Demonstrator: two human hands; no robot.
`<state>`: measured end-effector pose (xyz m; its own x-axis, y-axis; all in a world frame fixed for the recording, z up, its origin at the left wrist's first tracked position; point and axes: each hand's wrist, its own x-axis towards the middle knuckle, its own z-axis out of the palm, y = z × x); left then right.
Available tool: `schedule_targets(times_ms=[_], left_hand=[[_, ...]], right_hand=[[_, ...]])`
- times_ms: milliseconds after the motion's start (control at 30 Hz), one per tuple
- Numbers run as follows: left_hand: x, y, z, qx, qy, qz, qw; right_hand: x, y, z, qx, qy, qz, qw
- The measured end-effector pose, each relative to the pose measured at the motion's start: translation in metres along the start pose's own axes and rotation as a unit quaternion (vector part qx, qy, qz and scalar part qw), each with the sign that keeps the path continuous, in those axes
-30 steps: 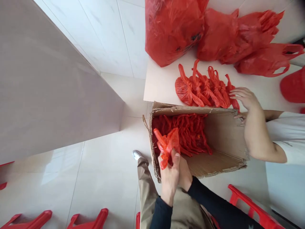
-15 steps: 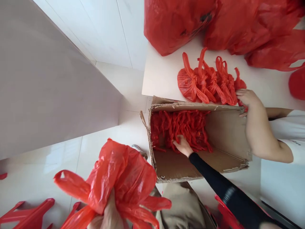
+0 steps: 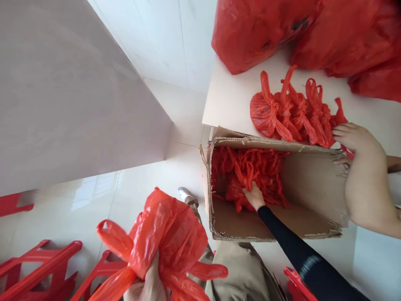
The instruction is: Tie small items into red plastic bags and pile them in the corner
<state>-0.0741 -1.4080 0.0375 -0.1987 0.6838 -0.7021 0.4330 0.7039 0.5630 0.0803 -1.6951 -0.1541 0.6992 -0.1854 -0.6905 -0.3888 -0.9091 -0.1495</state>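
Observation:
My left hand is closed around a bunch of red plastic bags, held up close to the camera at the bottom. My right hand, in a black sleeve, reaches into the cardboard box and grips a small red bag in the pile of red bags at the box's left end. The box lies on its side against the white table.
Another person's hand and bare forearm rest on the box's top right edge beside a row of tied red bags on the table. Big red bags fill the table's back. Red stools stand on the tiled floor at bottom left.
My left hand rose out of the box with a bunch of red bags, close to the camera. My right hand reached into the pile and closed on a bag.

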Motion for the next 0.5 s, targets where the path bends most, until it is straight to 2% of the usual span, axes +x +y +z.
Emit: schedule_targets(times_ms=[100, 167, 200, 233, 300, 367, 433, 500], left_hand=[[-0.003, -0.001, 0.007, -0.012, -0.069, 0.068, 0.995], [-0.009, 0.0, 0.012, -0.005, -0.094, 0.101, 0.99], [-0.012, 0.0, 0.013, 0.006, -0.1, 0.114, 0.988], [-0.016, -0.001, 0.014, 0.018, -0.108, 0.124, 0.986], [-0.022, -0.003, 0.013, 0.059, -0.118, 0.128, 0.983], [-0.025, -0.007, 0.009, 0.083, -0.126, 0.117, 0.982], [-0.022, -0.01, 0.001, 0.054, -0.127, 0.105, 0.985], [-0.014, -0.012, -0.01, 0.0, -0.126, 0.1, 0.987]], right_hand=[[-0.059, -0.012, -0.038, 0.013, 0.033, -0.022, 0.999], [-0.106, -0.033, -0.059, 0.022, 0.07, -0.048, 0.996], [-0.129, -0.047, -0.067, 0.037, 0.09, -0.079, 0.992], [-0.152, -0.064, -0.071, 0.075, 0.129, -0.144, 0.978], [-0.19, -0.102, -0.071, 0.141, 0.146, -0.288, 0.936], [-0.216, -0.138, -0.06, 0.169, 0.079, -0.387, 0.903], [-0.23, -0.164, -0.043, 0.13, 0.024, -0.452, 0.882], [-0.237, -0.179, -0.025, 0.084, -0.017, -0.478, 0.874]])
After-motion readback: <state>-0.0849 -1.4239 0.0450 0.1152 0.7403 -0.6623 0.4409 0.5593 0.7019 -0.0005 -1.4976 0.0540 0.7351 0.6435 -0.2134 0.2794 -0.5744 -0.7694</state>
